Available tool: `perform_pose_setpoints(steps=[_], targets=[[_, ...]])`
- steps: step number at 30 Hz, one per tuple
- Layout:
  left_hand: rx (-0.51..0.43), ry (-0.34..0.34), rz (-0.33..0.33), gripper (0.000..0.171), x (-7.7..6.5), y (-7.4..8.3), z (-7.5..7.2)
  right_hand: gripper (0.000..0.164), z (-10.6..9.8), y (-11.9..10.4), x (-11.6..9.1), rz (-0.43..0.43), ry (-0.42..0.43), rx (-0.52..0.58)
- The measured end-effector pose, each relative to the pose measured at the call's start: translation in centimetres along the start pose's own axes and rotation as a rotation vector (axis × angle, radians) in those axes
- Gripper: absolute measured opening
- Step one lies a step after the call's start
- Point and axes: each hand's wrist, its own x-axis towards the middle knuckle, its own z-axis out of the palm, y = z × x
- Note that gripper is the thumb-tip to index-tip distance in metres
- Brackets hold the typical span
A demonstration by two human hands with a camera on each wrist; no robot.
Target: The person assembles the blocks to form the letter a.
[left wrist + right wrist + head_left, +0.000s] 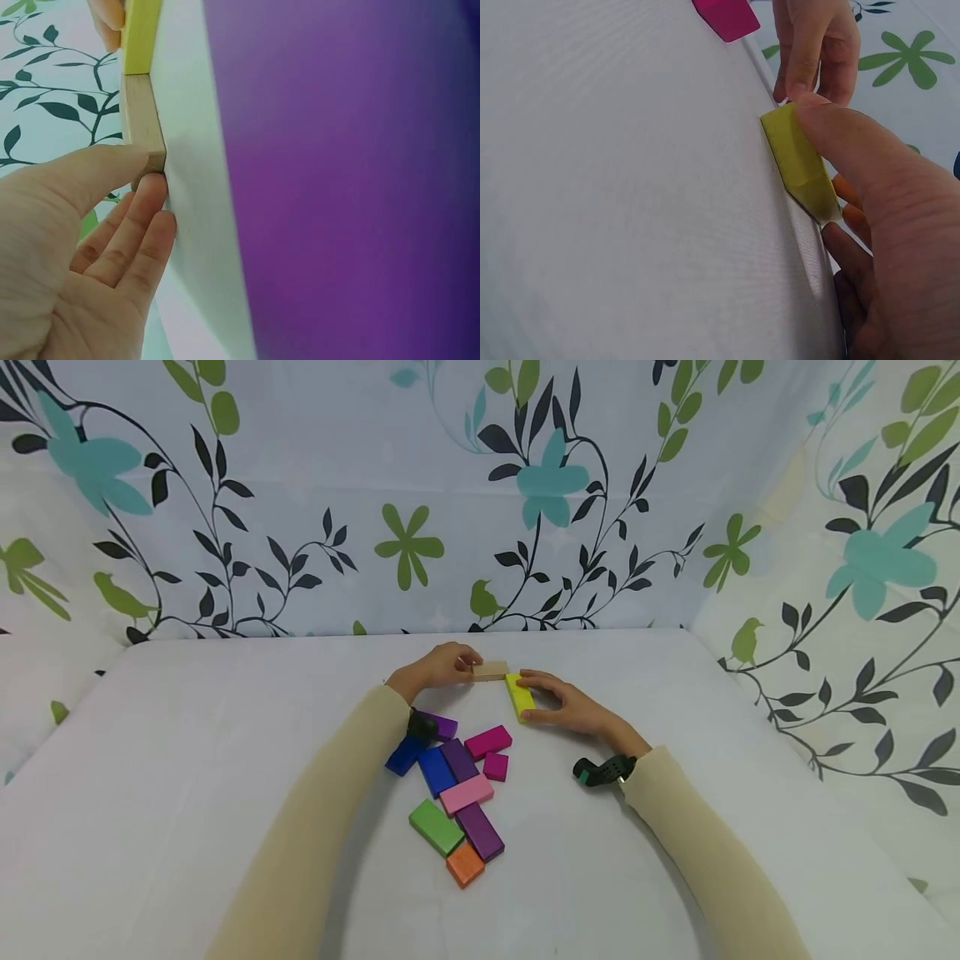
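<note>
Near the far edge of the table, my left hand [442,666] pinches one end of a plain wooden block [491,671] between thumb and fingers, as the left wrist view shows. My right hand [568,707] grips a yellow block [520,697], thumb at its near end and fingers at its far end. The yellow block's far end meets the right end of the wooden block [141,112], so the two form a corner. In the right wrist view, the wooden block is hidden behind the yellow block [799,154] and the hands.
Several coloured blocks lie closer to me: magenta [488,742], blue [436,772], pink [467,794], green [437,827], purple [480,832] and orange [465,864]. Another purple block [442,727] lies beside my left wrist. A patterned cloth [337,468] hangs behind the white table [187,777].
</note>
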Motion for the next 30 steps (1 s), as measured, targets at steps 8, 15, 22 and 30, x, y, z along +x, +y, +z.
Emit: perform_pose_setpoints(steps=[8, 15, 22, 30], targets=[[-0.013, 0.010, 0.050, 0.041, -1.4, -0.8, -0.4, 0.060, 0.3, -0.2, -0.2, -0.006, 0.018, 0.006], [-0.026, -0.005, 0.088, 0.041, -2.4, -1.5, -0.8, 0.060, 0.3, 0.1, -0.2, -0.018, 0.013, 0.002], [-0.059, -0.046, 0.109, 0.042, -3.2, -2.8, -0.9, 0.060, 0.4, -0.1, -0.4, -0.016, 0.016, -0.004], [-0.084, -0.046, 0.133, 0.043, -4.8, -3.9, -1.4, 0.060, 0.4, 0.0, -0.2, -0.028, 0.013, -0.003]])
